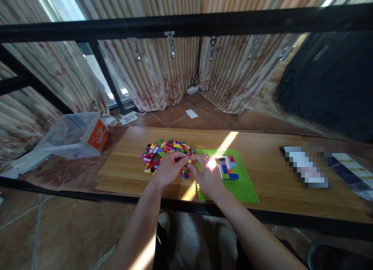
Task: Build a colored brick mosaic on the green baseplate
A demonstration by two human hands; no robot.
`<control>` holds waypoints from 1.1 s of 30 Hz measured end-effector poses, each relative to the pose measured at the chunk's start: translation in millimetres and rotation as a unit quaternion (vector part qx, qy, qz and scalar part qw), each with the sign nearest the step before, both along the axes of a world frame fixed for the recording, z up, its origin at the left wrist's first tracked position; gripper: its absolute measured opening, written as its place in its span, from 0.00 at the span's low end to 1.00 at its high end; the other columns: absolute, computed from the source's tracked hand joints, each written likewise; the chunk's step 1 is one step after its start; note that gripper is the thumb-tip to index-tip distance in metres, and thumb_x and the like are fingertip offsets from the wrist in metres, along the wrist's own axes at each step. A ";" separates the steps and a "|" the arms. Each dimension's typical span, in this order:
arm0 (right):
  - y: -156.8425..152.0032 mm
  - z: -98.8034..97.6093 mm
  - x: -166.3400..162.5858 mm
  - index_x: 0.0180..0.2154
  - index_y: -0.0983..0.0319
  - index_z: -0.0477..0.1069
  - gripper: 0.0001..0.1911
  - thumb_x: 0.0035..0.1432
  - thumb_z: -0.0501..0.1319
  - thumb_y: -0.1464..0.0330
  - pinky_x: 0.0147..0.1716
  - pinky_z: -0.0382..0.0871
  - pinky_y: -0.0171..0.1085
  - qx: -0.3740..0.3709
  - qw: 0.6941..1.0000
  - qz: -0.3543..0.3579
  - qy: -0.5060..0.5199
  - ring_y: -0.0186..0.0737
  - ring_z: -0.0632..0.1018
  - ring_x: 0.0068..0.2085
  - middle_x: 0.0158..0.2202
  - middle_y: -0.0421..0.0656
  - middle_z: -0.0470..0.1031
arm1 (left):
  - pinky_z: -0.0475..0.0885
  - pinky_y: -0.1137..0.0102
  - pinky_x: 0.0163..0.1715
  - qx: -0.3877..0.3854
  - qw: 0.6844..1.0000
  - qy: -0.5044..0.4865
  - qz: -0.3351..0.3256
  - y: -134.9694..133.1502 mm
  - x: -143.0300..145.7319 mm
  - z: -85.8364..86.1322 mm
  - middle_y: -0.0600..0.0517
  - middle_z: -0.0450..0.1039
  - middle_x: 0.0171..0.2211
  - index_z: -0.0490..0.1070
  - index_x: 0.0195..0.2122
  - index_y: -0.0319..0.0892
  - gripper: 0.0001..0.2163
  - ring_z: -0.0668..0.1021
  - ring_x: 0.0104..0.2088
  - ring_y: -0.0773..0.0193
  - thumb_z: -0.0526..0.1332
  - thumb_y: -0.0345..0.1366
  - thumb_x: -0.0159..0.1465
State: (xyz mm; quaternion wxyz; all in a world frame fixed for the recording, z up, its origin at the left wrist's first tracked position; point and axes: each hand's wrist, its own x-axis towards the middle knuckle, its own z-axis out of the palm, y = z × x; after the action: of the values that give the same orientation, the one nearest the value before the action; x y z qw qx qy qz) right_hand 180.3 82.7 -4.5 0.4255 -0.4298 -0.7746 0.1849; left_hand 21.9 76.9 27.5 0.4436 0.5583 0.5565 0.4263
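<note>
Head view: left hand (170, 167) and right hand (209, 176) both pinch a small yellow brick (189, 161) at the fingertips, near the seam between loose brick pile (171, 145) on the left and green baseplate (244, 194) on the right. I'd keep the pinch light, edges square, wrists off the built bricks (233, 176). Bricks look like hard, blocky plastic; baseplate flat, studded; tabletop (271, 165) wood-grained; left-side box (65, 126) translucent.

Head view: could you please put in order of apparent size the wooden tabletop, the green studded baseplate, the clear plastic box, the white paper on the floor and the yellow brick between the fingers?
1. Wooden tabletop
2. Green studded baseplate and clear plastic box: too alike to rank
3. White paper
4. Yellow brick
</note>
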 end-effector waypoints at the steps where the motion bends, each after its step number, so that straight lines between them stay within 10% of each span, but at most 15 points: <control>1: 0.0 0.4 -0.4 0.39 0.59 0.72 0.06 0.60 0.60 0.66 0.42 0.71 0.44 -0.031 0.999 0.004 0.039 0.43 0.77 0.39 0.36 0.44 0.77 | 0.69 0.73 0.27 -0.009 1.000 -0.020 0.004 -0.3 1.7 1.5 0.52 0.76 0.26 0.78 0.29 0.40 0.06 0.74 0.26 0.67 0.63 0.36 0.57; 8: 6.9 0.7 -4.2 0.36 0.59 0.75 0.12 0.53 0.66 0.59 0.37 0.75 0.41 -0.244 0.911 0.083 0.321 0.40 0.79 0.33 0.30 0.41 0.79 | 0.68 0.74 0.26 -0.051 0.990 -0.127 0.027 0.6 8.2 0.5 0.54 0.75 0.24 0.77 0.29 0.40 0.07 0.74 0.24 0.69 0.67 0.37 0.54; 17: 7.8 8.1 1.9 0.33 0.61 0.78 0.13 0.47 0.71 0.60 0.38 0.76 0.42 -0.307 0.873 0.072 0.371 0.40 0.79 0.34 0.32 0.43 0.81 | 0.66 0.75 0.24 -0.041 0.986 -0.160 0.019 -2.6 12.1 7.4 0.55 0.71 0.20 0.76 0.28 0.38 0.10 0.71 0.21 0.71 0.68 0.41 0.53; 24: 4.3 -0.8 6.5 0.35 0.59 0.77 0.06 0.58 0.61 0.69 0.39 0.73 0.42 -0.119 0.989 0.024 0.084 0.41 0.78 0.36 0.34 0.44 0.79 | 0.68 0.77 0.24 -0.055 0.975 -0.203 0.070 -1.2 8.0 8.1 0.56 0.72 0.22 0.76 0.29 0.38 0.11 0.72 0.22 0.73 0.71 0.41 0.51; 33: -1.1 -19.5 -2.5 0.37 0.62 0.75 0.12 0.56 0.55 0.78 0.33 0.71 0.35 -0.024 0.997 0.016 -0.078 0.38 0.76 0.32 0.32 0.45 0.77 | 0.75 0.72 0.34 -0.083 0.975 -0.189 0.087 1.1 8.8 3.8 0.52 0.79 0.28 0.79 0.38 0.39 0.11 0.79 0.28 0.69 0.67 0.32 0.54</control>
State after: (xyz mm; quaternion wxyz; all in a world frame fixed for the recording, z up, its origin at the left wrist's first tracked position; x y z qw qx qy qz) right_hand 177.8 81.5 -23.9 0.3500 -0.4404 -0.8077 0.1764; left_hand 30.7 78.0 31.3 0.5465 0.3785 0.5427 0.5134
